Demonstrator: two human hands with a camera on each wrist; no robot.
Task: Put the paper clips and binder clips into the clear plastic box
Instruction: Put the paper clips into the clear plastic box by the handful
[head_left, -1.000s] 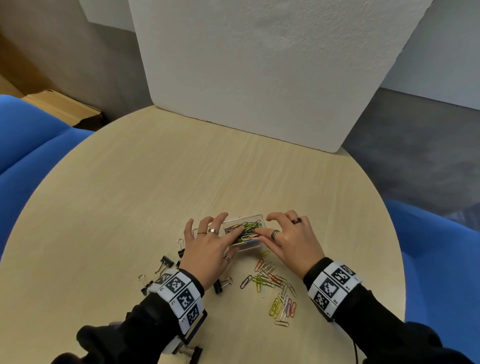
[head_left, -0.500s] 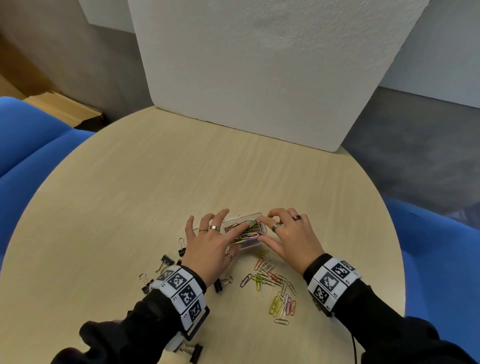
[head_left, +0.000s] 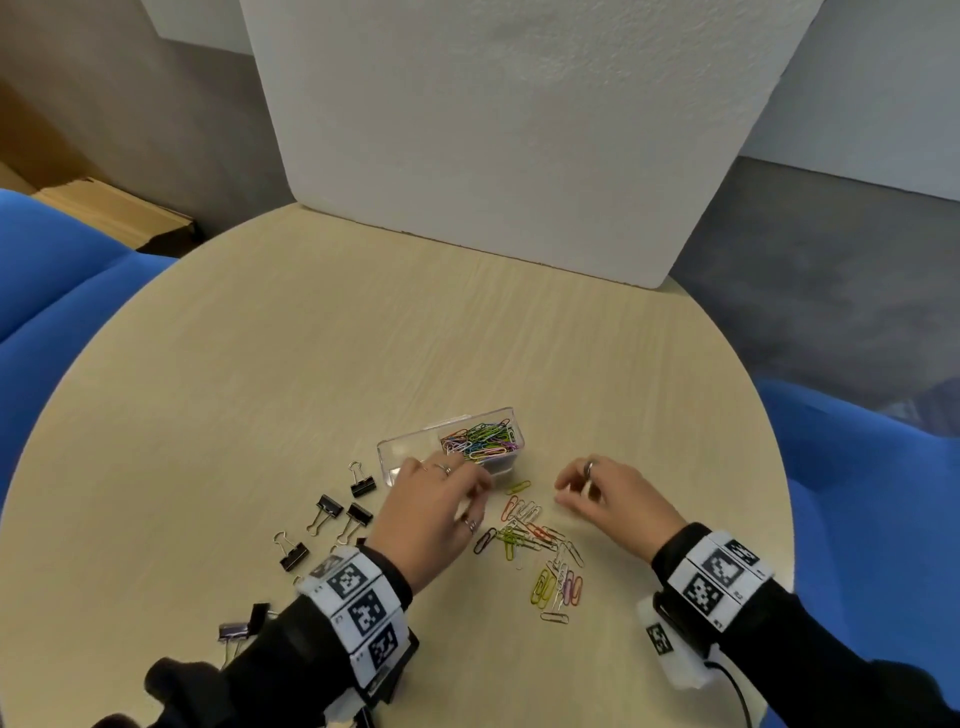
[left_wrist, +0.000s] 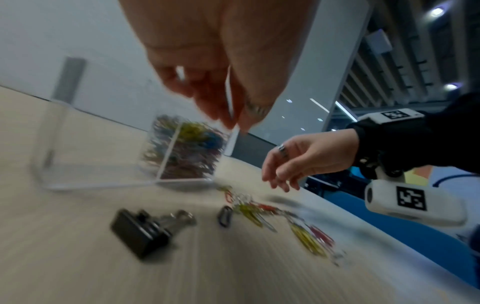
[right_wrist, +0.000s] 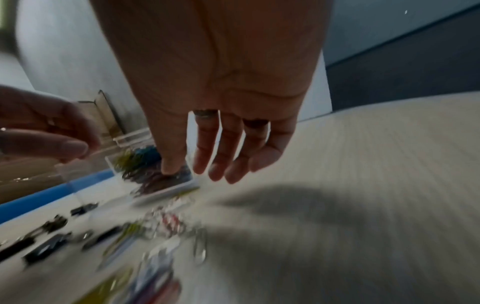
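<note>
Clear rectangular plastic box (head_left: 410, 451): just ahead of my left hand (head_left: 434, 514), coloured clips filling its right compartment. Loose coloured wire paper clips (head_left: 537, 543): on the table between my hands. Black binder clips (head_left: 332, 512): left of my left hand. My right hand (head_left: 610, 501): fingers relaxed, holding nothing. Left hand: grasp unclear.

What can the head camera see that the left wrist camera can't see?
Only the head view shows the whole round table, the white foam board behind it, and the row of black binder clips left of the left hand. Only the left wrist view shows ceiling lights and that hand's palm from below, blurred. Both show the clear plastic box with colored paper clips in its right part, the loose clips on the table, and the right hand, holding nothing.
</note>
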